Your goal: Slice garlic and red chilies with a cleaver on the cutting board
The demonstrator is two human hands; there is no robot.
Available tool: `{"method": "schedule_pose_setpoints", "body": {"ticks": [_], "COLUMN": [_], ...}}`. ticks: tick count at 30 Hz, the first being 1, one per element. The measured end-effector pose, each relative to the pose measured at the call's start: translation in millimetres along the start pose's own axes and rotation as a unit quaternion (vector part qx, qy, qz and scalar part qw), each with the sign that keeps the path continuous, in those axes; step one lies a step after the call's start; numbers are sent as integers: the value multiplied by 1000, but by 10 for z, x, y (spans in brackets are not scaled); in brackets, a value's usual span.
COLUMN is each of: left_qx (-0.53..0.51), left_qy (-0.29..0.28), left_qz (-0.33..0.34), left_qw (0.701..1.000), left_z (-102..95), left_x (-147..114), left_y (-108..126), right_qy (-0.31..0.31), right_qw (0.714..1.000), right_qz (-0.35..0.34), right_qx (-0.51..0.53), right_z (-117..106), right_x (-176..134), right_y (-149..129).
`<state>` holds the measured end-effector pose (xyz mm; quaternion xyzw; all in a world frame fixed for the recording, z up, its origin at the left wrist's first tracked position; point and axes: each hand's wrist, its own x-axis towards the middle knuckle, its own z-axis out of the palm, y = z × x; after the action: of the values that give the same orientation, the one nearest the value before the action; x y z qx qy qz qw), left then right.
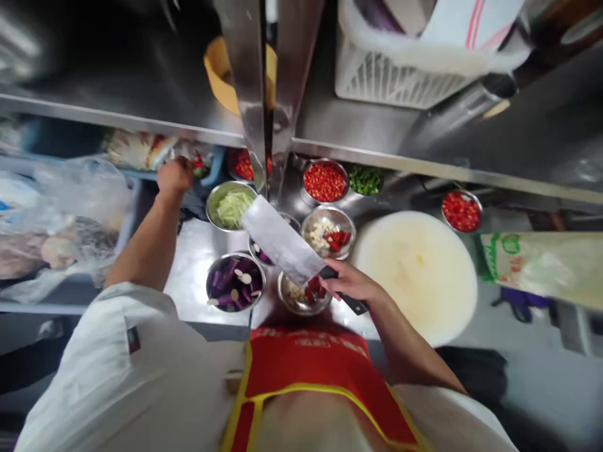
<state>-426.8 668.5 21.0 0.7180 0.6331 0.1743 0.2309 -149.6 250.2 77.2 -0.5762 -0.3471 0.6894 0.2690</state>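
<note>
In my right hand (354, 282) is a cleaver (282, 242), gripped by its dark handle, its broad blade slanting up and left over the bowls. My left hand (175, 176) reaches to the front of a blue tray (217, 164) holding plastic-wrapped food (141, 149). Its fingers look closed, but what they hold is hidden. Under the blade stands a steel bowl (288, 307) with garlic and red pepper pieces. Beside it are a bowl of purple eggplant pieces (235, 284) and a bowl of pale green shreds (230, 209). Another bowl behind the blade is partly covered.
A round white cutting board (417, 276) lies at the right. Bowls of chopped red chili (325, 181) and red pieces (461, 211) stand near the shelf edge (377, 161). A steel post (268, 94) rises in the middle. Plastic bags (85, 201) fill a bin at left.
</note>
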Motion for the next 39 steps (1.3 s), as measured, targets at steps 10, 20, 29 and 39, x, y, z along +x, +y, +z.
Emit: {"method": "schedule_pose_setpoints", "body": {"ticks": [10,20,29,39], "left_qx": [-154,135,-88,-359], "left_qy": [-224,-354,-246,-76], "left_qz": [138,74,-56,-124], "left_qw": [952,922,964,922], "left_z": [926,1846,1872,1500], "left_x": [-3256,-4382,-4407,-4193], "left_y": [671,1262,1025,1183], "right_qy": [402,597,532,480], "right_qw": [898,778,828,872], "right_qz": [1,-93,-101,-64], "right_qx": [179,173,144,72], "right_z": [44,-428,-975,-1405], "right_x": [-1895,-2488,-2872,-2935], "right_y": [1439,2134,2602,2899]}}
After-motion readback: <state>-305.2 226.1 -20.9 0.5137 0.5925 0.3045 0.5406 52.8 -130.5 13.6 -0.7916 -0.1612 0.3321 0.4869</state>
